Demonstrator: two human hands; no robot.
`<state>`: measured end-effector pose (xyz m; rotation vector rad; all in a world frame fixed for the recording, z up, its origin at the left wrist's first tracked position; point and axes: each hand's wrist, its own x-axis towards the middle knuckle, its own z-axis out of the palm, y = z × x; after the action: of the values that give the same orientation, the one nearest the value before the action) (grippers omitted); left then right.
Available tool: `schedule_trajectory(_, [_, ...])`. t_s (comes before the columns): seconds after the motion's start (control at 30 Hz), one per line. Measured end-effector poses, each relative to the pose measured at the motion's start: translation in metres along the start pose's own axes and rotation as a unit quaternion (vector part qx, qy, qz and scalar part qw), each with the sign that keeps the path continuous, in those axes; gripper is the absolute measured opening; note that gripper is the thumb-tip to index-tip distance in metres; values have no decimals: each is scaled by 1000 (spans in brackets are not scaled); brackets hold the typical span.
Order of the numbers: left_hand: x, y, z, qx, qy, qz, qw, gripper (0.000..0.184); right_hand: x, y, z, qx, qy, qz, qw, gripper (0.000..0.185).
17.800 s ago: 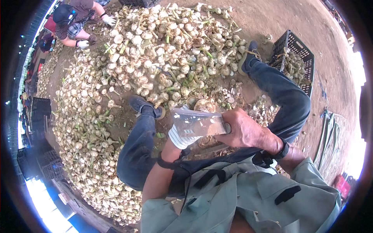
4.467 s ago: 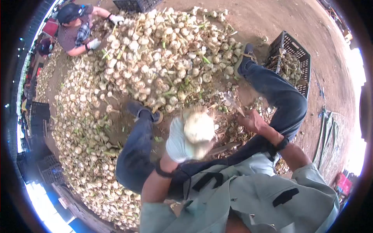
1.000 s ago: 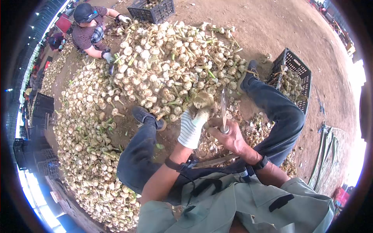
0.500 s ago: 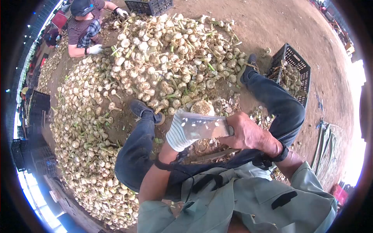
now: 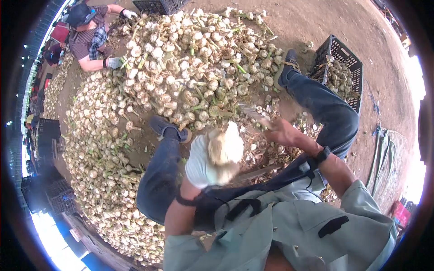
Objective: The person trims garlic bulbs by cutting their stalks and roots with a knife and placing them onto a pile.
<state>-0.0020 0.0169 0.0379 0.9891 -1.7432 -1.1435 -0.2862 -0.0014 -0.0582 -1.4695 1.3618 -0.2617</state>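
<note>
My left hand [image 5: 197, 163], in a white glove, is wrapped round a large pale garlic bulb [image 5: 225, 145] between my knees; the bulb is blurred by motion. To its right, my bare right hand [image 5: 285, 133] grips the handle of a broad-bladed knife [image 5: 255, 114]. The blade points up and left, also blurred, and stands apart from the bulb. Just beyond both hands lies a big heap of garlic bulbs [image 5: 181, 58] with stalks. Loose peelings and trimmings [image 5: 266, 156] cover the ground under my right hand.
More garlic [image 5: 101, 167] spreads along the left. A black crate [image 5: 337, 52] holding garlic stands beyond my right knee, and another crate [image 5: 160, 5] is at the top. A co-worker [image 5: 90, 34] with gloved hands crouches at the heap's upper left. A green sheet [image 5: 384, 156] lies at the right.
The knife has moved off from across my left hand, up and to the right. The bulb is now raised and turned in my left hand. The co-worker's arms have shifted slightly.
</note>
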Motion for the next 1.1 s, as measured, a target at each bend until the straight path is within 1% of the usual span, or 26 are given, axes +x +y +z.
schedule_trajectory(0.07, [7, 2, 5, -74, 66, -68, 993, 40, -6, 38, 7, 46, 8, -84, 995, 31])
schedule_trajectory(0.1, [7, -4, 6, -84, 70, -52, 993, 41, -25, -20, 4, 87, 20, 67, 994, 31])
schedule_trajectory(0.13, [7, -15, 9, -92, 63, -33, 993, 42, -26, -32, 6, 115, -38, 60, 991, 34])
schedule_trajectory(0.17, [6, -44, 21, -420, 75, -63, 902, 40, -24, -47, 8, 160, -23, -14, 987, 37])
schedule_trajectory(0.2, [12, -42, 26, -422, 58, -47, 904, 37, -28, -59, 20, 207, -10, -81, 975, 41])
schedule_trajectory(0.23, [9, -43, 32, -418, 121, -48, 899, 38, -18, -60, 53, 315, 63, -160, 933, 44])
schedule_trajectory(0.27, [5, -45, 37, -412, 183, -49, 891, 39, -6, -57, 80, 414, 135, -236, 869, 47])
schedule_trajectory(0.3, [6, -41, 39, -441, 202, -69, 872, 41, -8, -74, 63, 286, 71, -188, 937, 50])
schedule_trajectory(0.33, [5, -41, 42, -441, 203, -67, 872, 41, -9, -82, 63, 264, 59, -162, 949, 44])
schedule_trajectory(0.4, [0, -48, 48, -438, 225, -101, 864, 41, -9, -91, 67, 235, 86, -133, 959, 35])
schedule_trajectory(0.43, [-3, -60, 45, -473, 208, -90, 851, 40, -11, -95, 63, 232, 85, -133, 960, 35])
schedule_trajectory(0.5, [1, -53, 36, -488, 234, -116, 833, 41, -17, -105, 46, 318, 60, -100, 941, 35])
schedule_trajectory(0.53, [5, -46, 30, -501, 259, -144, 813, 42, -18, -111, 38, 296, 78, -95, 947, 35])
schedule_trajectory(0.57, [11, -37, 22, -540, 196, -127, 809, 37, -15, -111, 30, 268, 84, -98, 955, 35])
schedule_trajectory(0.6, [11, -39, 15, -541, 196, -127, 808, 37, -13, -110, 24, 240, 90, -101, 961, 36])
schedule_trajectory(0.67, [11, -41, 4, -444, 133, -207, 862, 32, -12, -112, 21, 225, 109, -94, 964, 37])
schedule_trajectory(0.73, [10, -41, 7, -437, 164, -203, 861, 33, -12, -113, 18, 201, 149, -113, 962, 37])
schedule_trajectory(0.77, [11, -41, 9, -429, 192, -201, 859, 33, -18, -122, 13, 214, 123, -62, 967, 39])
schedule_trajectory(0.8, [11, -43, 10, -422, 220, -199, 857, 34, -19, -120, 14, 210, 119, -65, 968, 39])
schedule_trajectory(0.87, [10, -51, 7, -418, 216, -213, 856, 35, -24, -109, 20, 374, 83, -1, 924, 40])
schedule_trajectory(0.93, [11, -55, 10, -402, 253, -166, 864, 19, -31, -104, 29, 373, -7, -11, 928, 37])
schedule_trajectory(0.97, [14, -53, 12, -402, 249, -169, 865, 19, -31, -103, 32, 388, -60, 22, 920, 36])
schedule_trajectory(1.0, [17, -48, 14, -452, 253, -147, 842, 21, -30, -101, 36, 400, -113, 54, 908, 34])
schedule_trajectory(1.03, [19, -43, 15, -500, 259, -123, 817, 23, -24, -93, 45, 369, -135, 48, 918, 23])
schedule_trajectory(1.07, [19, -39, 11, -490, 242, -111, 830, 26, -18, -66, 59, 369, -134, 47, 918, 23])
schedule_trajectory(1.1, [21, -36, 2, -482, 226, -96, 841, 30, -12, -29, 73, 335, -147, 86, 926, 22])
